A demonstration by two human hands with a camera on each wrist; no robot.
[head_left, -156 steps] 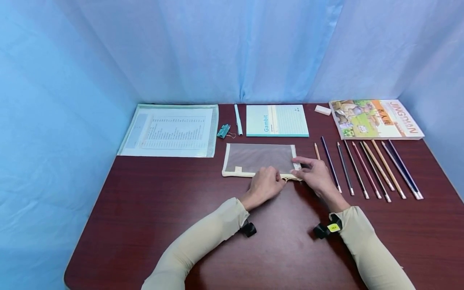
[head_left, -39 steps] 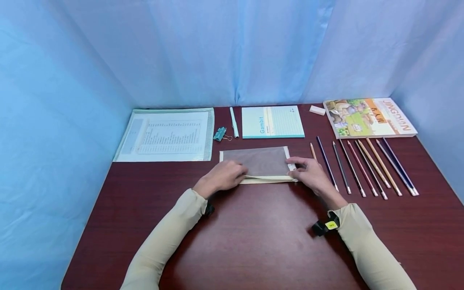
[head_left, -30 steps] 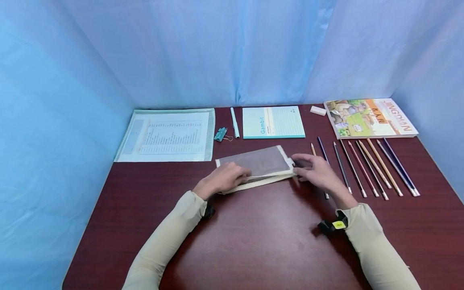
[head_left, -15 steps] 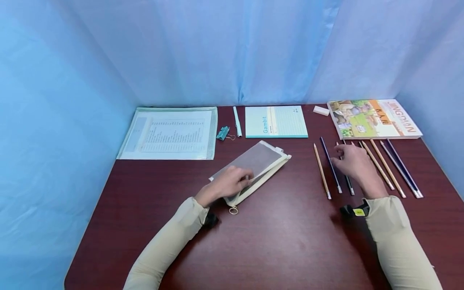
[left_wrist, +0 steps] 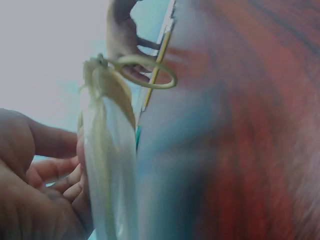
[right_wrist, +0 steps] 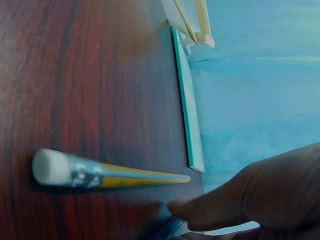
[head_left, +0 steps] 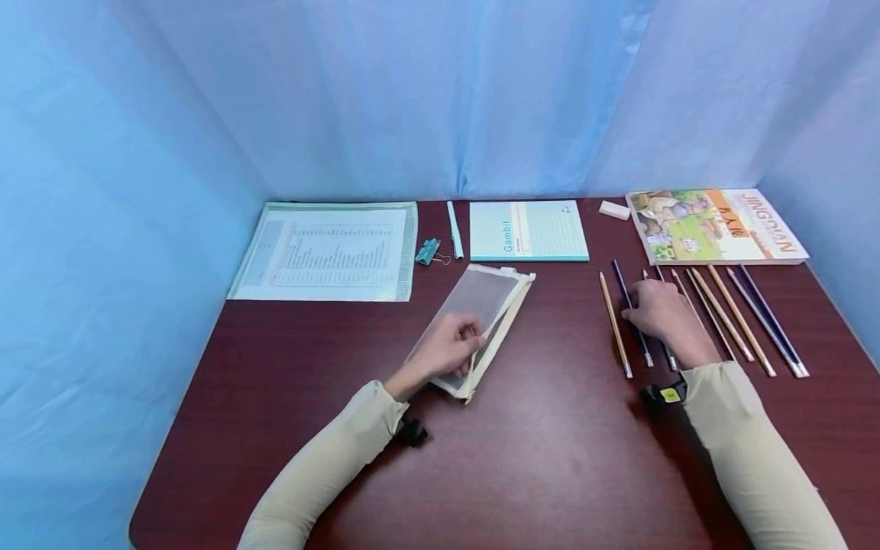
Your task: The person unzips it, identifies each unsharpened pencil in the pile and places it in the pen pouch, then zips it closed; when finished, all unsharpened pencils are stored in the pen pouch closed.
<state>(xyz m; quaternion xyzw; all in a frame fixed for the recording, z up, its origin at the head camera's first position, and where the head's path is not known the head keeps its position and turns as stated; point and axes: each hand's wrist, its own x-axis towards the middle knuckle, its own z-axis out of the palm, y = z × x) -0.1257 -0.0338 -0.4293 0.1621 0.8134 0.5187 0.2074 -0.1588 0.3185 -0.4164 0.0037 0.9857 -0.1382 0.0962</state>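
My left hand (head_left: 445,347) pinches the cream-trimmed edge of a mesh pencil pouch (head_left: 474,294), lifting one layer so its zipper mouth gapes. The pouch lies slanted on the table. In the left wrist view, the zipper's ring pull (left_wrist: 150,75) hangs off the pouch's end. My right hand (head_left: 661,309) is low over the row of pencils, its thumb at a dark blue pencil (head_left: 629,305) lying on the table. A gap shows between thumb and fingers in the right wrist view; the other fingertips are hidden. A yellow pencil (right_wrist: 135,176) lies to the left of this hand.
Several more pencils (head_left: 739,317) lie right of the right hand. Along the back are a document folder (head_left: 330,252), a binder clip (head_left: 428,250), a pen (head_left: 455,231), a notebook (head_left: 529,229), an eraser (head_left: 614,210) and a book (head_left: 718,227). Blue curtains surround the table.
The left hand has parted the pouch mouth and turned the pouch from level to slanted. The right hand has let go of the pouch and moved right to the pencils, then slightly left.
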